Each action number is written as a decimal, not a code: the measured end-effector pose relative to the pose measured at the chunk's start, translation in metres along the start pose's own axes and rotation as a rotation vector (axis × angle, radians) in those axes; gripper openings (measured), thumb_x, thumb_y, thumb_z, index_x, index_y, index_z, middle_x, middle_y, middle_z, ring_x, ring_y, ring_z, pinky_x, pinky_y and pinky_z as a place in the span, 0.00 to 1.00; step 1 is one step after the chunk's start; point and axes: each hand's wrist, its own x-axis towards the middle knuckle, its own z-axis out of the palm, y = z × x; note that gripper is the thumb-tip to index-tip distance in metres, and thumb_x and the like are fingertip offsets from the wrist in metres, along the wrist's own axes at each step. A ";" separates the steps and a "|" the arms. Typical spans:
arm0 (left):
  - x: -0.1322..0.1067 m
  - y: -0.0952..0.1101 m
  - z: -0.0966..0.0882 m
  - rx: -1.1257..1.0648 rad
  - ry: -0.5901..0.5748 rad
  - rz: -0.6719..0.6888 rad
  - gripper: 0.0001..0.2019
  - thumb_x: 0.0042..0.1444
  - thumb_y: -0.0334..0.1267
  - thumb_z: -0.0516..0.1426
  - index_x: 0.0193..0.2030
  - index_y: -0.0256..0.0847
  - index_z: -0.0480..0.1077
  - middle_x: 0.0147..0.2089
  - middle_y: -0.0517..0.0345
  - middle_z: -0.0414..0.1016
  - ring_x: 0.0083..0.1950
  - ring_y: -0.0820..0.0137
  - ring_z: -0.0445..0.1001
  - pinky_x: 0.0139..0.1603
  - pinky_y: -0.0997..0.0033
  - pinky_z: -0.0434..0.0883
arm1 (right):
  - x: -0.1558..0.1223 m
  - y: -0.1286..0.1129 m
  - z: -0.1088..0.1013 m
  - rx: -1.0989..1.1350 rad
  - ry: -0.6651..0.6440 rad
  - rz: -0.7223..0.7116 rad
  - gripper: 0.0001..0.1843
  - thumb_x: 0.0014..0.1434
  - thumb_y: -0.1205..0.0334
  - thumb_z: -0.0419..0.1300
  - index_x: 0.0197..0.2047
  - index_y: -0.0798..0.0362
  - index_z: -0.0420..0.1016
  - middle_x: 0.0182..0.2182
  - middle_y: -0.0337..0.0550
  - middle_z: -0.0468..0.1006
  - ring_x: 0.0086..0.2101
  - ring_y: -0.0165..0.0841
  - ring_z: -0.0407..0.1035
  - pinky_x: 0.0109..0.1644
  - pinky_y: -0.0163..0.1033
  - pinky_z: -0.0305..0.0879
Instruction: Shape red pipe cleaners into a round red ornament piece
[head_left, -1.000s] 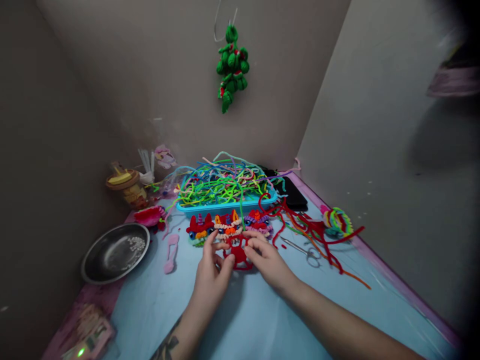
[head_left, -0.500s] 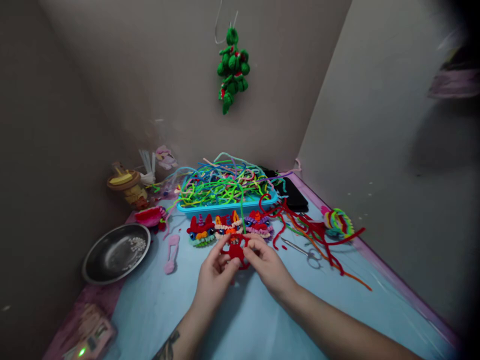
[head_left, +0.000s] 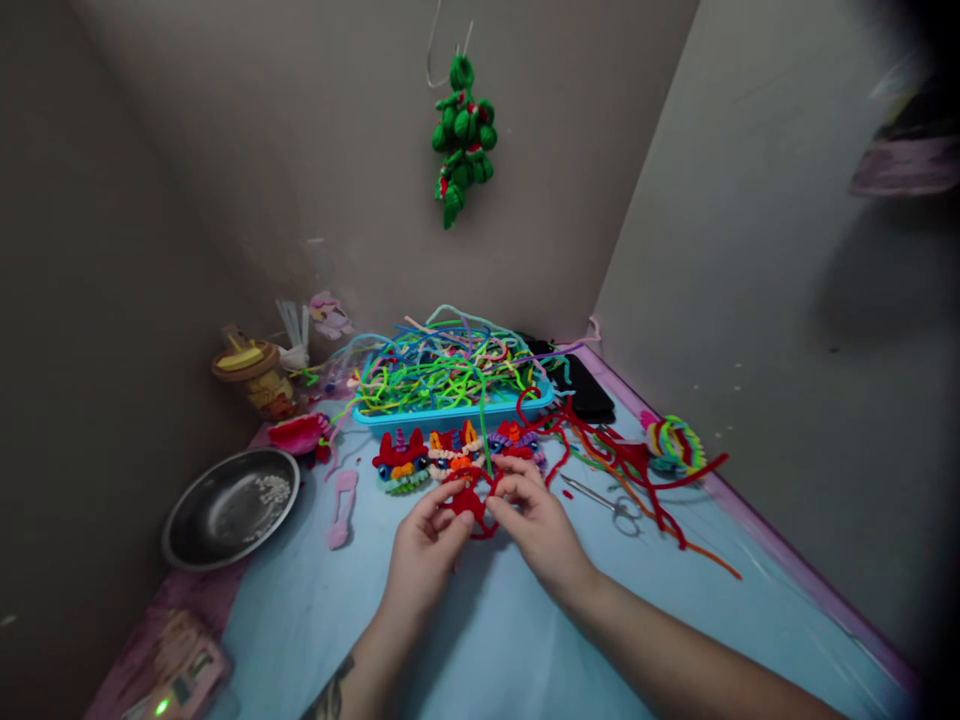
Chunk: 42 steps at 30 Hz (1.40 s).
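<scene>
Between my two hands is a red piece of fuzzy chenille yarn work, with a solid middle and loops around it. My left hand pinches its left side between thumb and fingers. On its right side, my right hand grips the edge with thumb and fingertips. Just beyond the hands stand several colourful fuzzy animal-like figures; the red and orange one is at the left, the cream and orange one in the middle, and a purple and red one partly behind my right fingers.
A blue tray heaped with coloured strands stands behind the figures. Scissors and loose red strands lie at right. At left are a metal bowl with small white bits and a pink pin-shaped holder. A green hanging dangles above.
My right fingers have lifted and spread slightly at the red piece's upper edge. My left fingers have shifted a little on it. Both hands still hold it in nearly the same place.
</scene>
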 end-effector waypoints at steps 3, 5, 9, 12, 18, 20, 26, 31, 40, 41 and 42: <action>0.001 -0.003 0.001 -0.003 -0.030 0.013 0.26 0.40 0.40 0.66 0.47 0.34 0.68 0.25 0.62 0.71 0.23 0.78 0.65 0.23 0.79 0.61 | 0.001 0.000 0.000 0.001 -0.024 0.022 0.05 0.50 0.62 0.59 0.25 0.52 0.70 0.50 0.47 0.66 0.51 0.41 0.60 0.51 0.42 0.57; 0.002 -0.004 0.002 0.031 -0.029 0.028 0.27 0.38 0.39 0.66 0.47 0.33 0.68 0.26 0.60 0.72 0.23 0.77 0.66 0.24 0.78 0.61 | 0.002 -0.001 0.001 0.010 -0.052 0.051 0.04 0.49 0.62 0.59 0.25 0.52 0.70 0.49 0.47 0.66 0.52 0.41 0.60 0.50 0.42 0.58; 0.001 -0.002 0.002 0.052 -0.018 0.033 0.25 0.39 0.39 0.65 0.46 0.33 0.67 0.25 0.61 0.72 0.23 0.77 0.66 0.25 0.78 0.62 | 0.003 -0.002 0.001 0.033 -0.092 0.110 0.05 0.48 0.61 0.59 0.25 0.52 0.69 0.46 0.48 0.68 0.51 0.42 0.61 0.49 0.43 0.58; -0.001 0.000 0.002 0.046 -0.018 0.030 0.24 0.40 0.39 0.64 0.46 0.34 0.66 0.24 0.61 0.73 0.24 0.75 0.69 0.27 0.77 0.64 | 0.004 -0.002 0.001 0.042 -0.109 0.109 0.07 0.49 0.59 0.60 0.25 0.53 0.70 0.45 0.48 0.68 0.49 0.41 0.62 0.48 0.42 0.59; -0.002 0.004 0.000 0.060 -0.047 0.023 0.22 0.41 0.38 0.64 0.44 0.36 0.65 0.22 0.64 0.72 0.23 0.75 0.69 0.26 0.77 0.64 | 0.002 -0.001 0.001 0.032 -0.148 0.049 0.09 0.50 0.57 0.59 0.24 0.52 0.68 0.44 0.48 0.68 0.47 0.38 0.64 0.50 0.43 0.59; -0.002 0.006 -0.001 0.052 -0.065 0.011 0.23 0.40 0.39 0.65 0.43 0.36 0.66 0.22 0.63 0.73 0.24 0.75 0.69 0.27 0.76 0.65 | 0.001 -0.001 0.001 0.034 -0.153 0.053 0.09 0.50 0.58 0.59 0.23 0.52 0.67 0.43 0.48 0.68 0.47 0.38 0.64 0.51 0.44 0.59; -0.002 0.010 0.001 0.053 -0.076 -0.021 0.26 0.38 0.41 0.66 0.45 0.34 0.66 0.22 0.62 0.73 0.23 0.74 0.69 0.26 0.76 0.64 | 0.001 -0.002 0.001 0.064 -0.140 0.048 0.11 0.50 0.57 0.60 0.21 0.52 0.66 0.42 0.47 0.69 0.46 0.37 0.65 0.51 0.44 0.60; 0.001 0.008 0.000 0.080 -0.063 0.004 0.28 0.39 0.39 0.65 0.48 0.33 0.65 0.24 0.61 0.73 0.23 0.75 0.67 0.25 0.77 0.62 | 0.006 0.005 -0.002 0.009 -0.109 0.033 0.11 0.54 0.56 0.58 0.25 0.52 0.70 0.44 0.47 0.70 0.48 0.38 0.64 0.51 0.42 0.59; 0.003 0.004 -0.003 0.101 -0.013 0.035 0.25 0.41 0.40 0.64 0.47 0.36 0.66 0.23 0.63 0.71 0.24 0.74 0.68 0.26 0.76 0.63 | 0.017 0.000 -0.017 -0.162 -0.074 -0.117 0.07 0.53 0.64 0.56 0.35 0.51 0.74 0.31 0.41 0.72 0.34 0.34 0.66 0.38 0.38 0.62; 0.002 0.005 -0.003 0.103 -0.017 0.036 0.25 0.40 0.40 0.64 0.47 0.36 0.66 0.23 0.63 0.72 0.23 0.74 0.68 0.26 0.76 0.63 | 0.017 -0.002 -0.018 -0.200 -0.092 -0.154 0.08 0.54 0.65 0.56 0.36 0.50 0.75 0.31 0.41 0.72 0.34 0.34 0.66 0.39 0.39 0.62; 0.002 0.005 -0.002 0.109 -0.023 0.036 0.25 0.40 0.39 0.64 0.47 0.36 0.67 0.23 0.63 0.72 0.23 0.75 0.68 0.25 0.77 0.62 | 0.016 -0.003 -0.018 -0.233 -0.112 -0.193 0.08 0.54 0.66 0.55 0.36 0.50 0.75 0.32 0.41 0.72 0.35 0.35 0.66 0.40 0.39 0.62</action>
